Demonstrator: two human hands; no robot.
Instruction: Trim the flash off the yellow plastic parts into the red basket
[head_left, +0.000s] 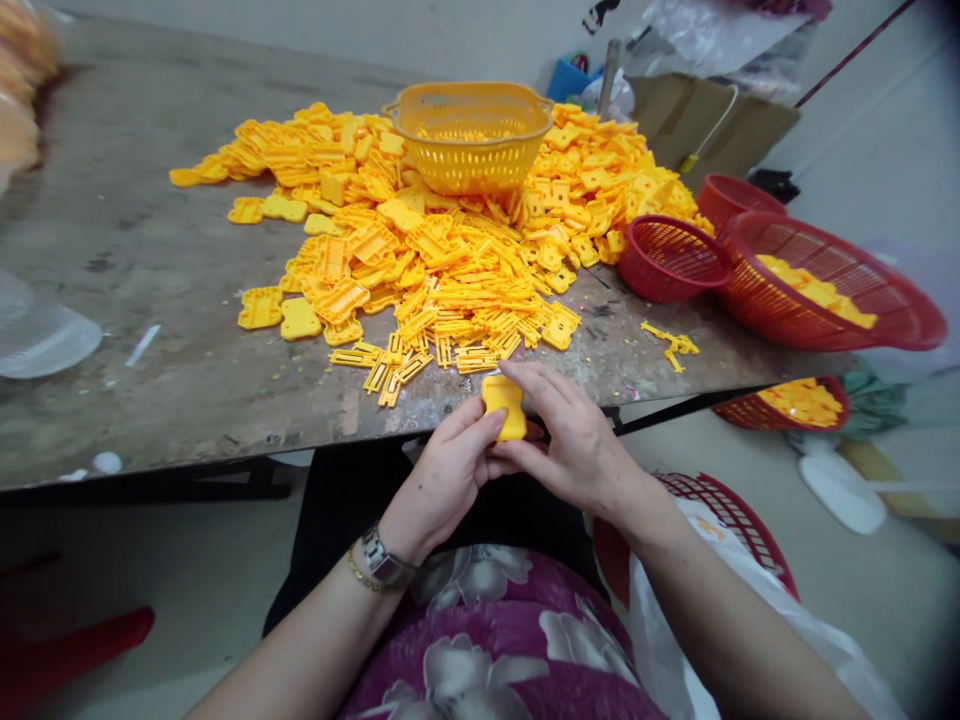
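Observation:
A small yellow plastic case (pixel 504 408) with wavy sides is held over the table's front edge. My left hand (pixel 450 465) grips it, thumb on its face; a watch and bracelet are on that wrist. My right hand (pixel 574 440) is at the case's right side, its fingers curved around it and its index finger near the top edge. Just beyond the hands lie narrow slotted yellow pieces (pixel 397 370). Behind them spreads a big heap of yellow plastic parts (pixel 360 250).
A yellow basket (pixel 472 160) sits on the heap. Red baskets (pixel 671 265) (pixel 825 290) stand at the table's right. Clear plastic (pixel 37 330) lies at left. Below right are a red basket (pixel 731 520) and a white bag (pixel 675 620).

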